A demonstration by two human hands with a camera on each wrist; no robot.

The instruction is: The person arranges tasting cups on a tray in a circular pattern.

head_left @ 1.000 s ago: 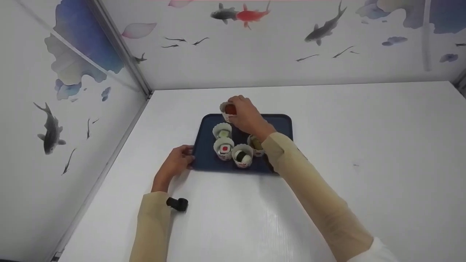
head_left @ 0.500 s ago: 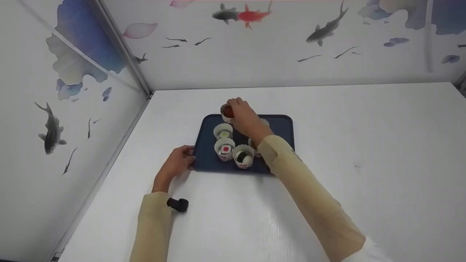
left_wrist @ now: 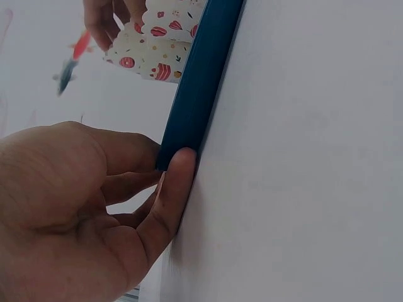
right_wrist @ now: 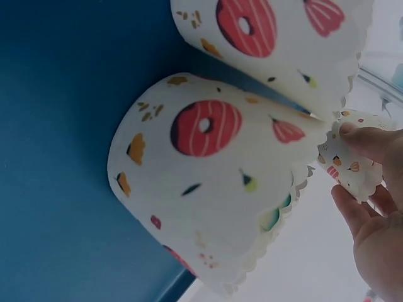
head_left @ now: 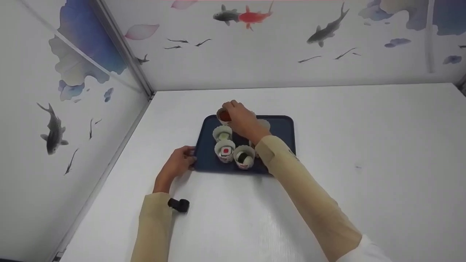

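Note:
My right hand grips a printed paper baking cup with something orange-red inside, over the far left part of the dark blue tray. In the right wrist view, thumb and fingers pinch this cup's side. My left hand holds the tray's left edge near its front corner, thumb and fingers on the rim in the left wrist view. On the tray stand a cup with a pale green piece, a cup with a white, red-centred sushi piece and a cup with a black-banded rice piece.
More paper cups on the tray are partly hidden by my right hand and forearm. The tray lies on a white table. Walls printed with fish enclose the back and left. A black strap-like device sits at my left sleeve.
My right hand, with the cup in it, has come slightly left and lower towards the tray's far left part. My left hand stays at the tray's edge.

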